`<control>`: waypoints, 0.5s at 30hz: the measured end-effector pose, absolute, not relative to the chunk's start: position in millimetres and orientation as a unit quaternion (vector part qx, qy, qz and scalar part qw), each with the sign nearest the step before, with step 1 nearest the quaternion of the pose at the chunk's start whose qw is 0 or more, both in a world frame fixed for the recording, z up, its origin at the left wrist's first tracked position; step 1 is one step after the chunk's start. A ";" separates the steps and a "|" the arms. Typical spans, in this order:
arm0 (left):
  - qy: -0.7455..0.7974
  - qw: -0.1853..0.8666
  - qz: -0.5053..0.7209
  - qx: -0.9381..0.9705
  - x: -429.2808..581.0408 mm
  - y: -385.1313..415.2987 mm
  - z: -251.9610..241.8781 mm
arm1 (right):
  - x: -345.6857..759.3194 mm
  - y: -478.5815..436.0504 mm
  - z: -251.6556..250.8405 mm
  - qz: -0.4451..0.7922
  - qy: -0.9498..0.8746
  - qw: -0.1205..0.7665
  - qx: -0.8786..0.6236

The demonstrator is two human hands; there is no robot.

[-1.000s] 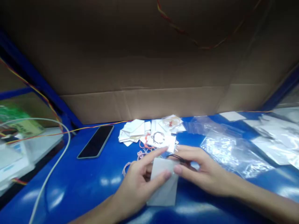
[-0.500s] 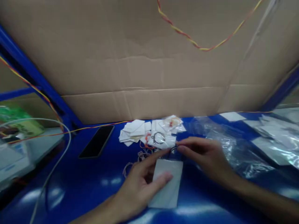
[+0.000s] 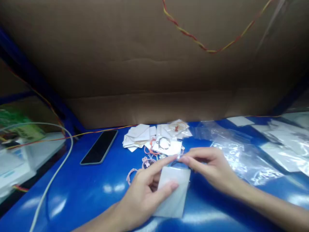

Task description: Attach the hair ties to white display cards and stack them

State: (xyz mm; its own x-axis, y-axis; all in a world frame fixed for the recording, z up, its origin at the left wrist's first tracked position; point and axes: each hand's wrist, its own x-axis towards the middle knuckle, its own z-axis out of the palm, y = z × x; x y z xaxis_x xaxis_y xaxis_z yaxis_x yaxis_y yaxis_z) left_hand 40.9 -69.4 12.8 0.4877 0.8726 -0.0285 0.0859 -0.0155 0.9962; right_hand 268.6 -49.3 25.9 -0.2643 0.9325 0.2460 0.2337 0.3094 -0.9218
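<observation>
My left hand [image 3: 147, 190] is closed on a white card in a clear plastic bag [image 3: 174, 193], thumb on its face and index finger stretched along its top edge. My right hand [image 3: 209, 162] pinches a thin dark cord [image 3: 178, 163] at the bag's upper edge, close to my left fingertip. Whether the cord is inside the bag is not clear. Just beyond lie a bagged white card with a dark loop on it [image 3: 164, 144], a red-orange cord [image 3: 150, 149] and pink cord pieces [image 3: 146, 161].
White cards [image 3: 138, 137] are piled at the back of the blue table [image 3: 89, 190]. A phone [image 3: 99, 147] lies to the left, near a pale cable [image 3: 54, 177]. Clear plastic bags [image 3: 241, 158] and more white cards [image 3: 282, 145] cover the right. Cardboard [image 3: 154, 64] stands behind.
My right hand has shifted slightly left and down, bringing the dark cord lower against the bag's top edge. My left hand keeps its hold. The cardboard looks darker and the table brighter.
</observation>
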 end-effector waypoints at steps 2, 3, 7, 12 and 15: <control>0.384 0.582 0.334 0.634 40.2 -69.4 11.8 | 269.1 -51.4 26.9 0.426 -0.715 0.386 -0.399; 0.385 0.579 0.334 0.637 39.9 -69.4 11.4 | 269.3 -52.2 27.1 0.445 -0.726 0.359 -0.384; 0.379 0.565 0.326 0.656 40.0 -70.7 12.0 | 269.9 -54.7 27.9 0.555 -0.716 0.251 -0.340; 0.367 0.564 0.316 0.669 41.0 -71.1 14.5 | 269.2 -57.8 31.7 0.611 -0.690 0.194 -0.336; 0.379 0.575 0.324 0.649 40.8 -69.9 13.5 | 268.7 -57.6 30.6 0.547 -0.717 0.256 -0.347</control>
State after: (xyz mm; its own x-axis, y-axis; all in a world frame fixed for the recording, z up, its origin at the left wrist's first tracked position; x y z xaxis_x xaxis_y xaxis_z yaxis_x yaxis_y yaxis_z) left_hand 40.8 -69.9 13.5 0.5029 0.8642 -0.0159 0.1189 -0.0510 0.9916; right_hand 268.7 -57.6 30.6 -0.6274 0.7785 -0.0133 0.2181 0.1593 -0.9628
